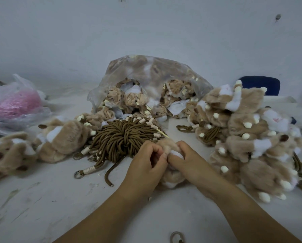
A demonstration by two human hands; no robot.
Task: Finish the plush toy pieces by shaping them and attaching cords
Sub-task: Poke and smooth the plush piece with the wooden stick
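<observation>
Two hands close together low over the bench point(41, 199): left hand point(146, 165) and right hand point(185, 160), fingers point(155, 151) of both curled tight on one tan plush toy piece point(172, 178). Just behind, a bundle of brown cords point(118, 137). Farther back, a clear bag point(146, 76) of more pieces; at right, a pile of plush toys point(248, 130).
</observation>
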